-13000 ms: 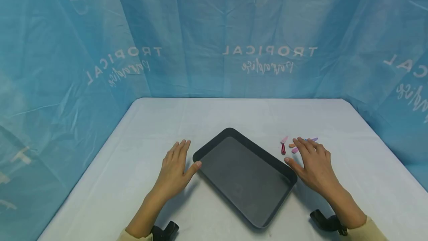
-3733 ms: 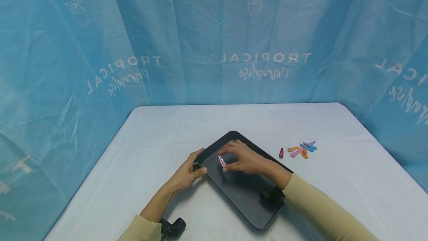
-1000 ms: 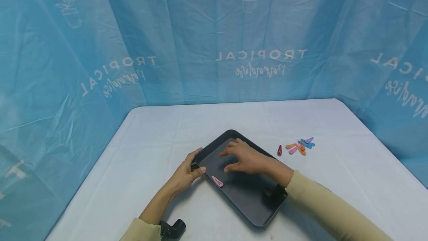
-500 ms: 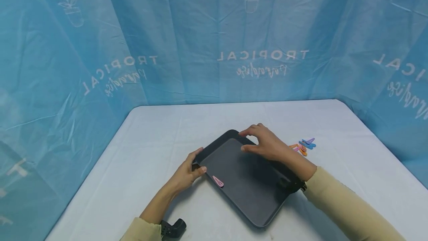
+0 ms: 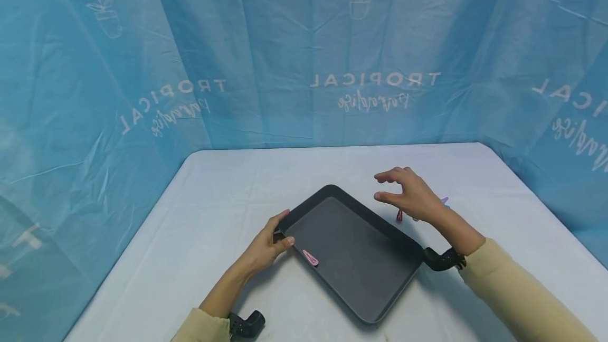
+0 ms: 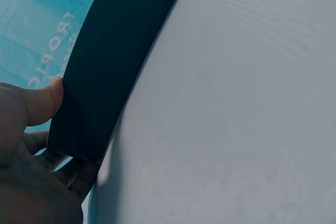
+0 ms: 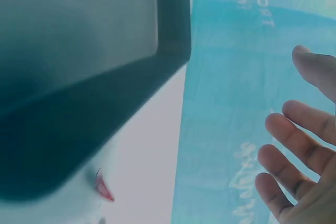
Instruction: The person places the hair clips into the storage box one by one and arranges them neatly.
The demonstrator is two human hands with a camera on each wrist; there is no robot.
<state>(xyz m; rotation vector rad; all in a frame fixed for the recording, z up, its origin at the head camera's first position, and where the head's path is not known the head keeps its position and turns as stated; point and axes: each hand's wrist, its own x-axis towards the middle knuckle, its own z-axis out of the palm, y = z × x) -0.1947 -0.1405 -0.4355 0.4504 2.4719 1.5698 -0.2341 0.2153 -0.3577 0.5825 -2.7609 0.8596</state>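
A dark grey baking tray [image 5: 351,252] lies turned at an angle on the white table. My left hand [image 5: 261,247] grips its left corner; the left wrist view shows the thumb [image 6: 44,100] against the tray wall [image 6: 110,61] and the fingers around the corner. Inside the tray, along its near-left wall, lies a pink snap hair clip [image 5: 310,257]. My right hand [image 5: 408,194] is in the air beyond the tray's right side, thumb and fingers apart, holding nothing. Just below it shows a red hair clip [image 5: 399,216], also visible as a red shape [image 7: 104,188] in the right wrist view.
Other hair clips on the table are mostly hidden behind the right hand and wrist; a purple tip [image 5: 444,200] shows. A blue printed curtain [image 5: 266,57] hangs around the table's [image 5: 228,173] back and sides. Each wrist wears a black camera [image 5: 442,259].
Earlier my right hand carried the pink hair clip over the tray and let it go inside. Since then it has moved right, out over the table. My left hand keeps its hold on the corner.
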